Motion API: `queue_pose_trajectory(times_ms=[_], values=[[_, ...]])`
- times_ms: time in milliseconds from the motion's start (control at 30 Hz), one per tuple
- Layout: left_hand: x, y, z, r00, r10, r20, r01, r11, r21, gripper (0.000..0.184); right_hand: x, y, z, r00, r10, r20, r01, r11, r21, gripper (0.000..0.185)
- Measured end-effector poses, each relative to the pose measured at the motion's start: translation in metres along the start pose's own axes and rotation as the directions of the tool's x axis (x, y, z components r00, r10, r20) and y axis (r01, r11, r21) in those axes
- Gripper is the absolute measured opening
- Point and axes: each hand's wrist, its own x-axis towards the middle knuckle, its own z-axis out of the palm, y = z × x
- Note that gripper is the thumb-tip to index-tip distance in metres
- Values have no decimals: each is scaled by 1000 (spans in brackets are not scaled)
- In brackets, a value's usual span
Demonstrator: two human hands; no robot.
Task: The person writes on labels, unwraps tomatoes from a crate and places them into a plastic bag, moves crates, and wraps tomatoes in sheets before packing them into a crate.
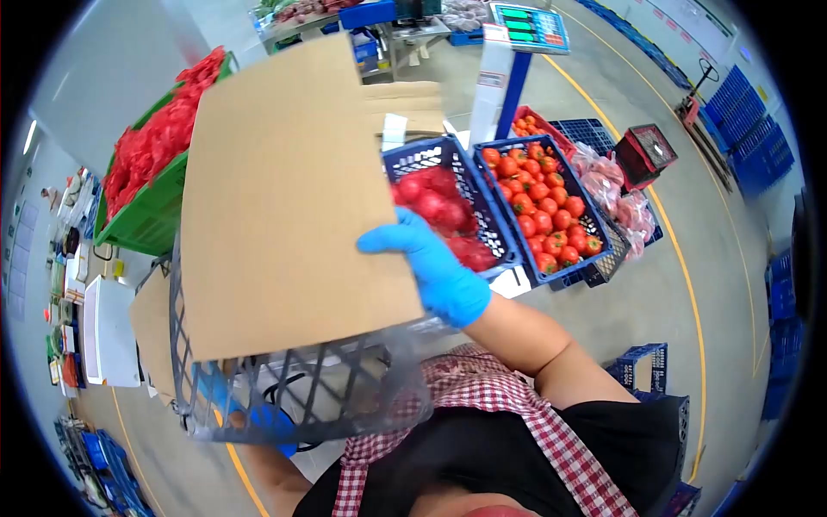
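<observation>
My right hand [439, 267], in a blue glove, grips the right edge of a large flat brown cardboard sheet [293, 198], thumb on its front face. The sheet stands tilted over a dark plastic lattice crate [345, 388]. Behind the crate's mesh at the lower left is my left hand [215, 388], also blue-gloved, against the crate; its fingers are mostly hidden. Beyond the sheet, a blue crate [508, 254] holds red net bags [435, 202]. Beside it another blue crate [482, 159] is full of tomatoes [543, 202].
A green crate [142, 215] heaped with red nets [164, 129] stands at the left. A scale display [530, 30] rises on a blue post behind the tomatoes. Bagged produce [633, 211], a black-and-red box [646, 155] and a pallet jack [706, 129] are at the right.
</observation>
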Motion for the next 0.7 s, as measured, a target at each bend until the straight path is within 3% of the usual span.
queue_pose_trajectory(times_ms=[167,267,300,400,467,500,533,567,600,633,667,700], values=[[-53,-26,94,953,-186,240,219,969,-117,48,-66,-85,-86,991,-121,-63,111,984,-138,46],[-64,-69,109,891,-388,237,427,892,-145,54,-104,-125,-119,983,-167,-82,148,969,-196,47],[-82,-67,132,836,-391,385,449,891,-71,60,-116,-138,-130,978,-182,-104,158,966,-206,47],[-113,-68,193,854,-356,380,379,925,15,67,-137,-178,-181,981,-178,-80,100,808,-580,43],[-114,-71,207,873,-298,386,295,953,67,66,-148,-207,-227,945,-255,-204,5,636,-772,37],[-113,-72,211,879,-275,390,257,961,98,66,-155,-222,-244,911,-317,-265,97,788,-608,35],[-117,-67,219,855,-271,443,234,962,138,54,-170,-240,-254,880,-372,-297,143,801,-581,34],[-119,-62,227,870,-276,410,190,953,237,55,-181,-253,-272,812,-489,-317,238,775,-586,34],[-113,-61,228,889,-229,397,142,961,237,56,-196,-267,-291,726,-585,-362,288,737,-612,33],[-107,-60,228,907,-180,380,91,967,239,58,-210,-282,-324,704,-611,-362,367,749,-552,33],[-107,-58,235,931,-128,343,59,977,206,60,-225,-297,-368,587,-697,-412,412,695,-590,33],[-109,-57,244,950,-71,304,19,986,168,62,-248,-310,-388,549,-735,-397,390,646,-656,35]])
